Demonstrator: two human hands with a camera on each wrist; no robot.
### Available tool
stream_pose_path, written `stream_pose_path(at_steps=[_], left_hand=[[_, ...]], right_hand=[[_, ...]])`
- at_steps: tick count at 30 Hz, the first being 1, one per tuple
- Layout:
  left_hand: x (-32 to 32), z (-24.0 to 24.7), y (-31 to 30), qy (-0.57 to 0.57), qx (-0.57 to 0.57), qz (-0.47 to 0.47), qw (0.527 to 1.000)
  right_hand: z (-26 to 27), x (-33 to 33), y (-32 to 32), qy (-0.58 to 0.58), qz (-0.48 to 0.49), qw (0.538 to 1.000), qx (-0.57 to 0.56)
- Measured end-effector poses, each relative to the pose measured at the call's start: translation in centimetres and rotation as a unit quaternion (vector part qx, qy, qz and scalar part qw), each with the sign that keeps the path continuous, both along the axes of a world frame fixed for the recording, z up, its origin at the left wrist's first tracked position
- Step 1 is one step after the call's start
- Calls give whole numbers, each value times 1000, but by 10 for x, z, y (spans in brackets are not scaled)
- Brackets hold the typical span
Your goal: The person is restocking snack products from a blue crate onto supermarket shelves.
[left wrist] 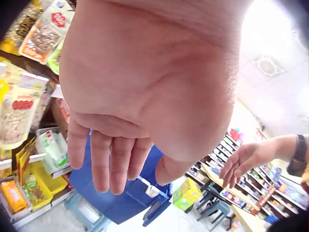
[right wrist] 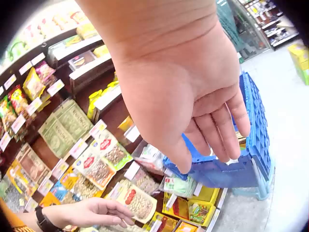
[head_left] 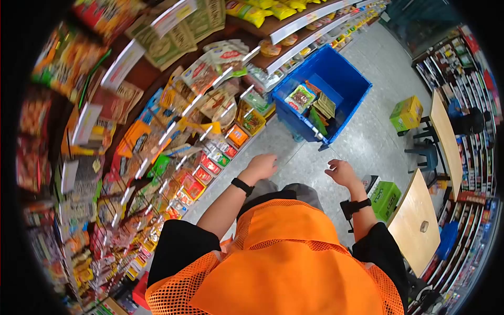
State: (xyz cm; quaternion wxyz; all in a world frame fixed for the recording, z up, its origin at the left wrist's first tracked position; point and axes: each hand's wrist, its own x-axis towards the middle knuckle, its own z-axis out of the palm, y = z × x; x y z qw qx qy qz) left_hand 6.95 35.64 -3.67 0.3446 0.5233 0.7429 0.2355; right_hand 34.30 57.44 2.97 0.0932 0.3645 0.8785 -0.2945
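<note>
The left hand (head_left: 262, 167) hangs in the air between the snack shelves and the body, holding nothing; its fingers hang relaxed in the left wrist view (left wrist: 116, 154). To the right of it the right hand (head_left: 341, 172) is also empty, fingers loosely bent, and its palm fills much of the right wrist view (right wrist: 183, 96). Beyond both hands stands a blue bin (head_left: 358, 100) with several packets in it, among them a green and white packet (head_left: 301, 98) and olive pouches (head_left: 324, 105). Neither hand touches the bin.
Packed snack shelves (head_left: 210, 86) with price tags run along the left. A yellow-green box (head_left: 406, 113), stools (head_left: 423, 157), a green box (head_left: 385, 200) and two wooden tables (head_left: 417, 223) stand at the right, with more shelves behind them.
</note>
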Motion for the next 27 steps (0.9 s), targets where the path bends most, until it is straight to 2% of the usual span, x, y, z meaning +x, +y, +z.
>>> stream_pose_path(at_steps=[1, 3, 5, 9, 10, 11, 15, 19, 21, 22, 25, 26, 27], left_hand=[[-4, 8, 23, 50, 17, -43, 998], [-7, 21, 52, 38, 21, -60, 997], [-3, 34, 75, -3, 39, -53, 998], [-8, 15, 79, 13, 33, -33, 999], [-9, 2, 71, 11, 27, -19, 999], [-11, -5, 61, 5, 1, 12, 1000], [-11, -20, 10, 21, -135, 163, 977], [11, 2, -18, 3, -215, 299, 930], [26, 13, -14, 1, -237, 342, 909], [35, 12, -15, -7, -225, 366, 903], [61, 12, 1, -41, -233, 394, 888], [71, 12, 7, -53, -238, 390, 888], [81, 12, 12, -64, -243, 386, 888]], right_hand=[[-2, -3, 13, 4, -9, 1000, -1], [-2, -8, 38, 52, -43, 997, -27], [-13, -19, 67, 38, -47, 998, -23], [-67, -57, 139, 2, 14, 1000, 18], [-89, -68, 159, -24, 69, 997, 32], [-109, -76, 175, -49, 125, 990, 43], [-170, -117, 216, -80, 142, 987, 14], [-207, -153, 233, -50, 188, 980, -37], [-234, -174, 239, -81, 157, 981, -81], [-241, -186, 239, -70, 178, 979, -77], [-245, -223, 240, -72, 154, 983, -73], [-251, -238, 242, -122, 170, 973, -99], [-270, -247, 241, -120, 170, 972, -106]])
